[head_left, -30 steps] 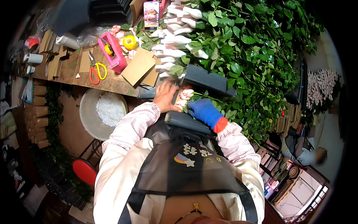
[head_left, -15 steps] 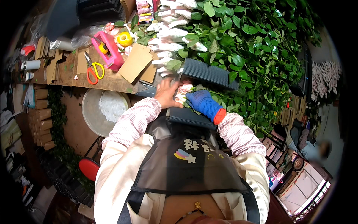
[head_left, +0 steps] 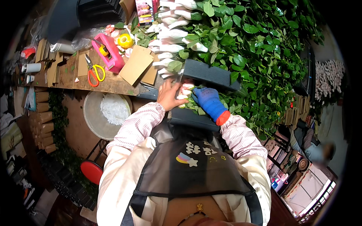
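Gloved grip (head_left: 208, 101) (knit), rounded pink blooms (head_left: 186, 89)

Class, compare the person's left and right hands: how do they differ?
The left hand is bare; the right hand wears a blue glove with an orange cuff. The left hand is left of the pink blooms; the right hand is on their stem side. Both hands emerge from pink-and-white sleeves.

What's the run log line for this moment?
left hand: bare, at pink roses | right hand: blue-gloved, beside them | pink roses: between dark ribbed panels | table: scissors, pink tape dispenser
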{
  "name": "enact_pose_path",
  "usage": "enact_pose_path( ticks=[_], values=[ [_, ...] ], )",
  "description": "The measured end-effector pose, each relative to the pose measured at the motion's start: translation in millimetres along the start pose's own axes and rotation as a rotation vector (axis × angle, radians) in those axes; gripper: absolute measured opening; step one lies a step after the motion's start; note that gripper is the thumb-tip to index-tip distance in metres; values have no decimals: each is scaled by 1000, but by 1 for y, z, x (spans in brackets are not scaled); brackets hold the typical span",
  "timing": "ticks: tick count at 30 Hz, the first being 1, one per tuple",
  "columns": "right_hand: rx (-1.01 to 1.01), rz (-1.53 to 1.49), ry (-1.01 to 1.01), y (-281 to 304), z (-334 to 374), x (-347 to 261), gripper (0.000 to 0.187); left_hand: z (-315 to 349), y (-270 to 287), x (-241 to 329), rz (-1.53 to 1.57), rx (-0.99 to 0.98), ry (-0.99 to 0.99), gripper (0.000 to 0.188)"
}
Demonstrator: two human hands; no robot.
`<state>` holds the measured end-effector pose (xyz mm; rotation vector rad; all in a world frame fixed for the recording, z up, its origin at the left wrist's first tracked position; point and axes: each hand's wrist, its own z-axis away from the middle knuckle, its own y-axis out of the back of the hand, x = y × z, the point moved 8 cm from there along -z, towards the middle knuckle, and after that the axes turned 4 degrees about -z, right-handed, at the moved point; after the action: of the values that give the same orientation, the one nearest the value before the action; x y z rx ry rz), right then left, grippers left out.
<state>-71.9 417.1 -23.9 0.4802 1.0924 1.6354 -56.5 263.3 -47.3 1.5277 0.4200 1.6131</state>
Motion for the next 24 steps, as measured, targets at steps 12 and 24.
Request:
enact_pose_path(
  ticks=[12,24],
  values=[
    [180,41,208,-19,-2,-5,19,-8,-3,-3,77,28,104,71],
    [37,-71,-217,-7,-15,36,47,-3,-8,-5,137,175,109,47]
  ],
)
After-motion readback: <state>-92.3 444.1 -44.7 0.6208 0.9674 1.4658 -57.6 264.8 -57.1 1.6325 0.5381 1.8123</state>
